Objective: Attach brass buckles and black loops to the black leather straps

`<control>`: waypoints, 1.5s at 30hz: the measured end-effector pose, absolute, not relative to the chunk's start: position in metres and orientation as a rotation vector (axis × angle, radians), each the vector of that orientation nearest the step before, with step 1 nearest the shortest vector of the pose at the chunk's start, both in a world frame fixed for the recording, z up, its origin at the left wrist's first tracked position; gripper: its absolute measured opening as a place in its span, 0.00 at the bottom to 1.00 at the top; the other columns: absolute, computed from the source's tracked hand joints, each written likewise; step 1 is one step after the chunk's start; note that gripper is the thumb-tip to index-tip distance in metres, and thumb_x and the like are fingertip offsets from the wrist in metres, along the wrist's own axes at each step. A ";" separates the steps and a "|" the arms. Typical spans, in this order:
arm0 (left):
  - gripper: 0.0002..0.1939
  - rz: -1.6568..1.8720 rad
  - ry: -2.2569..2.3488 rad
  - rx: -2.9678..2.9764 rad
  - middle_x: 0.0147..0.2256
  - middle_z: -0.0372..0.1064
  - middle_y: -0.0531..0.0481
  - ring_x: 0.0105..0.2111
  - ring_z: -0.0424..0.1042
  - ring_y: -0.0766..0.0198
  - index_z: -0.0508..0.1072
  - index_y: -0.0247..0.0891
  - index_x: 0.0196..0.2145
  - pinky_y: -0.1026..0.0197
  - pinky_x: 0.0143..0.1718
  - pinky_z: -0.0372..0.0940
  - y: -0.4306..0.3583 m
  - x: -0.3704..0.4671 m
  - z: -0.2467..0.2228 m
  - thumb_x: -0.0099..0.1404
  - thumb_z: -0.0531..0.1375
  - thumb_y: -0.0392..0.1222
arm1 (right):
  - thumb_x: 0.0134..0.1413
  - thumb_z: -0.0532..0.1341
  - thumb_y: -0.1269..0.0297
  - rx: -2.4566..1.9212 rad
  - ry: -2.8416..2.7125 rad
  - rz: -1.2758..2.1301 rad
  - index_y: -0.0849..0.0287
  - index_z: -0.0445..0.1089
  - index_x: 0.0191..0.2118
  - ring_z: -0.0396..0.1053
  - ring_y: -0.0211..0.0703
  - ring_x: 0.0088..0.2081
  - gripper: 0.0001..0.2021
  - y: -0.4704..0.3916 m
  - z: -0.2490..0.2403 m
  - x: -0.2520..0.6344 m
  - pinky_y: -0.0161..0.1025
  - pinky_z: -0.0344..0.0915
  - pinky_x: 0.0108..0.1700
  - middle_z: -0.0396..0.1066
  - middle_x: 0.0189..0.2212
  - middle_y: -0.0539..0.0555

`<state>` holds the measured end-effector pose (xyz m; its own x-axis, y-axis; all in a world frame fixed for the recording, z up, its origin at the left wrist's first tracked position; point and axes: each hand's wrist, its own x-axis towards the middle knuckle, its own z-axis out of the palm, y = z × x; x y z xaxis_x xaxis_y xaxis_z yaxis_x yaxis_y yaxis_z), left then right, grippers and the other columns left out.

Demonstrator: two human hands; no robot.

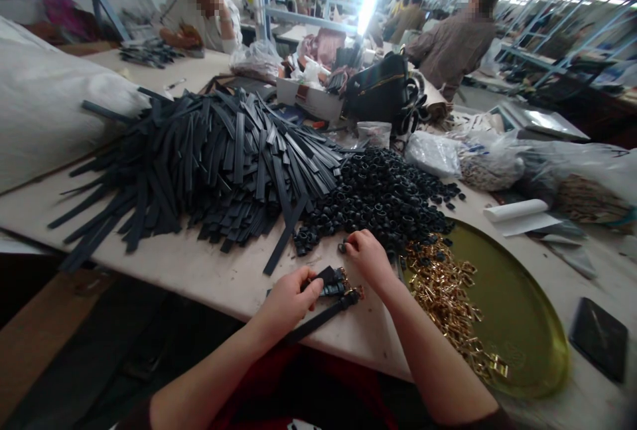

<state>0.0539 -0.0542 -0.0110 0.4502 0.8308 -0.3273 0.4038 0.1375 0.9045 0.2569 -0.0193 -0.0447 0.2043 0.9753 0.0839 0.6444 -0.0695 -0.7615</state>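
Fingers of the left hand point(291, 298) are closed in a narrow grip on a black strap point(326, 276), near gold buckles at its far end. Just beside it, a buckled strap point(323, 318) lies slanting across the front edge of the table point(219, 277). The right hand point(367, 259), its thumb and fingertips drawn together, pinches a small black loop point(342, 248) just above the tabletop, at the near side of a loop pile point(383, 194). Left of that pile spreads a large heap of loose black straps point(199, 158). To the right, gold buckles point(442, 290) cover the left part of a round brass-coloured tray point(522, 314), with a phone point(598, 338) beyond its right rim. A black bag point(378, 91) stands behind the loops.
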 end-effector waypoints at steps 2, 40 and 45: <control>0.14 0.506 1.163 1.515 0.18 0.61 0.57 0.18 0.60 0.69 0.66 0.37 0.31 0.67 0.21 0.54 -0.051 0.059 -0.010 0.61 0.50 0.49 | 0.45 0.59 0.64 -1.774 -1.477 0.657 0.58 0.65 0.23 0.62 0.42 0.30 0.05 -0.032 -0.038 0.257 0.40 0.58 0.36 0.63 0.25 0.51; 0.14 0.386 0.933 1.622 0.28 0.69 0.54 0.27 0.67 0.67 0.63 0.37 0.42 0.66 0.28 0.59 -0.102 0.041 0.012 0.56 0.50 0.35 | 0.44 0.63 0.55 -1.435 -0.897 1.187 0.58 0.69 0.34 0.64 0.36 0.23 0.13 -0.153 -0.014 0.193 0.36 0.62 0.28 0.68 0.24 0.48; 0.08 0.428 0.957 1.456 0.24 0.67 0.56 0.26 0.68 0.67 0.60 0.38 0.37 0.66 0.28 0.60 -0.094 0.042 0.002 0.57 0.50 0.36 | 0.52 0.55 0.49 -1.309 -0.788 1.410 0.60 0.70 0.36 0.67 0.38 0.27 0.18 -0.149 -0.019 0.193 0.38 0.64 0.32 0.71 0.26 0.52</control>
<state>0.0420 -0.0942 0.0023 0.5830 0.7613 -0.2836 0.2957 0.1262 0.9469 0.1929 -0.1491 -0.0190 0.1025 0.9473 -0.3034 -0.2375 -0.2729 -0.9323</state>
